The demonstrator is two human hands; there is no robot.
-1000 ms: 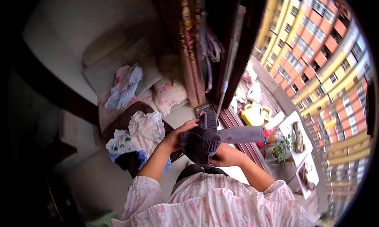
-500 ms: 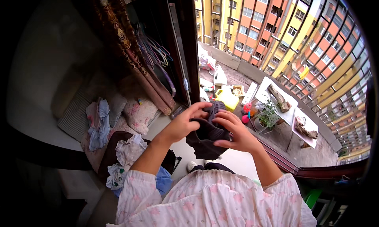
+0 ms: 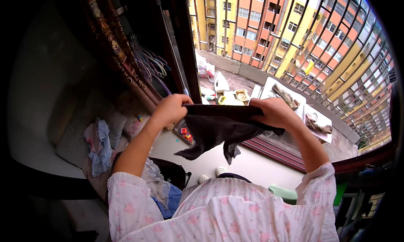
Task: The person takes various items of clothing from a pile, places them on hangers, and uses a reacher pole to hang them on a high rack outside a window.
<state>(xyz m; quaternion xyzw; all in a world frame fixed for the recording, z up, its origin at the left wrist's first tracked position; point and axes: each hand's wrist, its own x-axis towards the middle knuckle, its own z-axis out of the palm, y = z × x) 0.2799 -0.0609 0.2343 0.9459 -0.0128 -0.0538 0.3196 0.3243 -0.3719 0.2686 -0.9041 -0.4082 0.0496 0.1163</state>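
Note:
A black garment (image 3: 212, 128) hangs stretched between my two hands in the middle of the view. Its upper edge is a straight band pulled taut, and two loose ends dangle below; whether it is shorts or a top I cannot tell. My left hand (image 3: 171, 110) is closed on the left end of the band. At the other end, my right hand (image 3: 275, 111) grips the cloth with its fingers partly behind it. Beneath my left forearm, white and blue clothes (image 3: 170, 200) lie in a heap.
Colourful hangers (image 3: 149, 63) hang beside a patterned curtain (image 3: 103, 27) at left. Below are cushions (image 3: 71, 145) with clothes. Past the dark window frame (image 3: 181, 44), a barred balcony holds bottles, containers and white boards with driftwood (image 3: 286, 96). A clear box (image 3: 185, 132) stands on the floor.
The garment was bunched in my hands; now it is spread out between them. My hands have moved apart, left and right, and the view has shifted slightly.

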